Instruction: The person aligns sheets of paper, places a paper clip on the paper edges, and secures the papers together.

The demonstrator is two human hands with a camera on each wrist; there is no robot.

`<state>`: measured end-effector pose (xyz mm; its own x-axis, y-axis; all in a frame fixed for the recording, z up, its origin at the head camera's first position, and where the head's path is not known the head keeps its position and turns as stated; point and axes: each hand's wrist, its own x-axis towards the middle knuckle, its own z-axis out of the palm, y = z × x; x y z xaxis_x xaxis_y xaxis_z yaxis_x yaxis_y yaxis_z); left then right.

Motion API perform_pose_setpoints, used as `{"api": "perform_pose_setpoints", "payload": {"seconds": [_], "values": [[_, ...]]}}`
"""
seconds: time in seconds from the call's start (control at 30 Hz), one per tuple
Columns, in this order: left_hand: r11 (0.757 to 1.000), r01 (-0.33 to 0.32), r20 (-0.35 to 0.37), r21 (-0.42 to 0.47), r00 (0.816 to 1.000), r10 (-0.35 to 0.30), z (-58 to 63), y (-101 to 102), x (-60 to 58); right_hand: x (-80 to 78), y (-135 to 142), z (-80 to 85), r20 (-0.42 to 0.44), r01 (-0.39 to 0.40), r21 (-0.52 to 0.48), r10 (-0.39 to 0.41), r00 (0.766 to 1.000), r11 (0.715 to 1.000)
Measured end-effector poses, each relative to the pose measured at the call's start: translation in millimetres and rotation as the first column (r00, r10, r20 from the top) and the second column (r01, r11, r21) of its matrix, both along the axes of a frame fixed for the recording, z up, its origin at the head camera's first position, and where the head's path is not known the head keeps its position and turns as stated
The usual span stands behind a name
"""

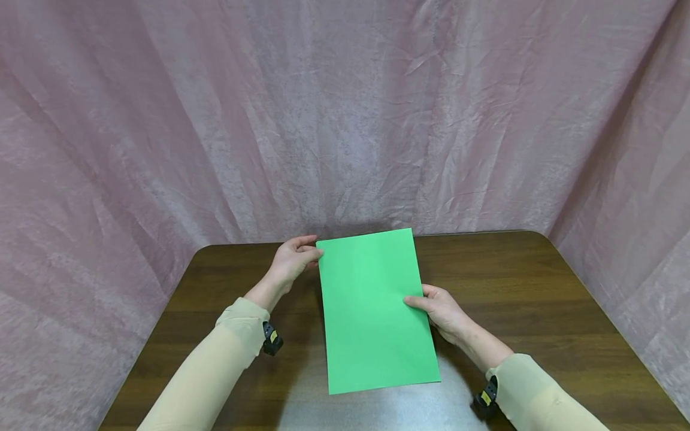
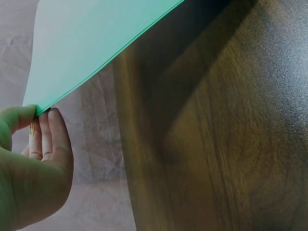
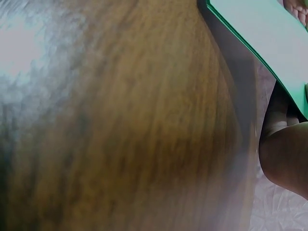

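A rectangular piece of green paper (image 1: 374, 323) is held up over the table, its broad face toward the head camera. My left hand (image 1: 291, 262) pinches its upper left corner, thumb in front and fingers behind. Along the right edge, about midway down, my right hand (image 1: 444, 312) grips it with the thumb flat on the front; the other fingers are mostly hidden behind. In the left wrist view the paper's edge (image 2: 103, 66) shows a thin double line, as of two layers. The right wrist view catches only part of the right hand (image 3: 288, 151) under the paper (image 3: 269, 38).
Below lies a brown wood-grain table (image 1: 512, 263) with rounded far corners. A pinkish curtain (image 1: 345, 120) hangs right behind its far edge and along the sides. Light glares off the near middle of the tabletop, and the paper's shadow falls on the wood.
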<state>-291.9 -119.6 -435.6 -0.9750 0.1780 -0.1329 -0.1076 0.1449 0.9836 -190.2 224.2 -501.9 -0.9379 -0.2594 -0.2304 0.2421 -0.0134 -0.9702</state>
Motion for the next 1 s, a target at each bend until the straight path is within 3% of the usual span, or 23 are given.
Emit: {"api": "perform_pose_setpoints", "payload": {"seconds": [0.23,0.6,1.0], "values": [[1.000,0.002,-0.001,0.002,1.000,-0.002,1.7,-0.6,0.9,0.6,-1.2,0.3,0.000,0.006,0.004,-0.006,1.000,1.000],[0.983,-0.009,0.042,0.183,0.999,0.001,0.7,-5.0,1.1,-0.4,-1.2,0.3,0.019,0.042,-0.021,-0.042,0.999,0.999],[0.991,-0.010,0.040,0.135,0.999,0.004,1.2,-8.0,1.4,0.9,-2.2,0.6,-0.006,0.018,0.018,-0.018,1.000,1.000]]}}
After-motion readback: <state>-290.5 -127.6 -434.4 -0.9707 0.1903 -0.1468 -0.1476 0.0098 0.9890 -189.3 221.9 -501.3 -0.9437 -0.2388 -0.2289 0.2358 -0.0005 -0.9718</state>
